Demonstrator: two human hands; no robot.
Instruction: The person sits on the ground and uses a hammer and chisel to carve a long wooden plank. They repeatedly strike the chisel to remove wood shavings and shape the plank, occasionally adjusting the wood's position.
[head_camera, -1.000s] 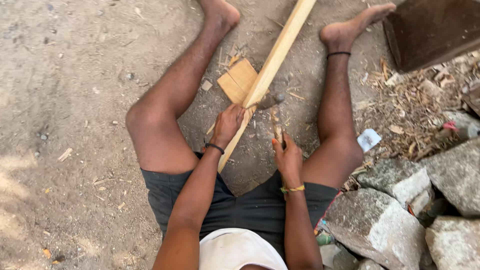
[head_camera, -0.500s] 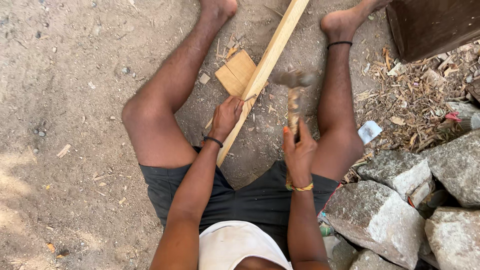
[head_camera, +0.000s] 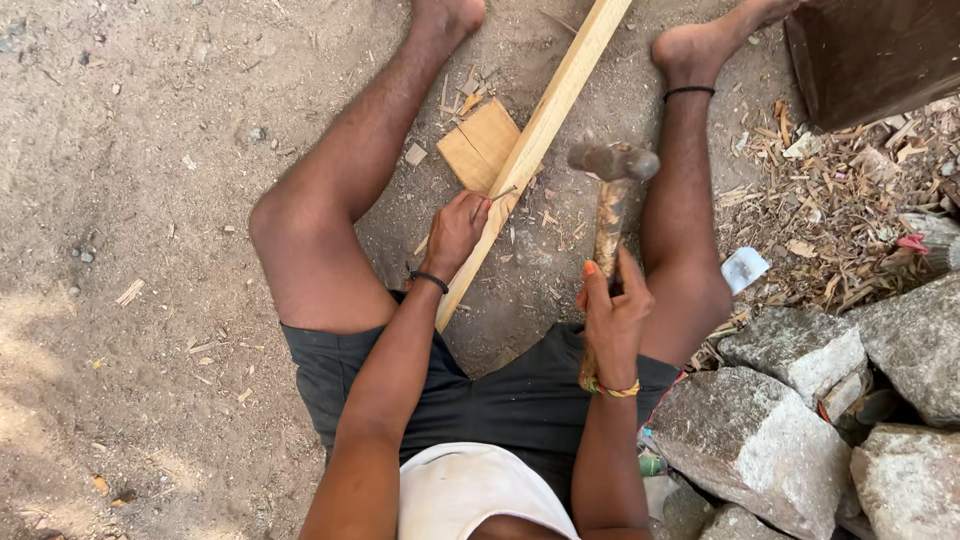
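- The hammer (head_camera: 611, 215) looks top-heavy: a dark metal head at 12 o'clock on a rough, worn wooden handle. Judged from that, the grip belongs low on the handle, where the swing gets the most leverage, and the coarse wood should not slip.
- The right hand (head_camera: 613, 312) is wrapped shut round the lower handle, thumb up along it, holding the hammer upright and raised over the ground between the legs, head pointing away from the body.
- The batten (head_camera: 535, 140) is a long, pale, stiff strip of wood, probably light for its length. It runs from 1 o'clock near the top edge down to 7 o'clock at the thigh, crossing a small square block (head_camera: 482, 145) that lies on the dirt.
- The left hand (head_camera: 457, 228) rests against the batten's left edge, fingertips pinched on a thin nail (head_camera: 503, 192) that stands slanted at the wood. The nail is slim and likely to bend or tip if struck off-line, so fingers sit close to the strike.
- Both forearms reach forward from the seated body, the left lower and bent inward, the right lifted.
- Stones (head_camera: 760, 440) lie at 4 o'clock, well apart from the hands.
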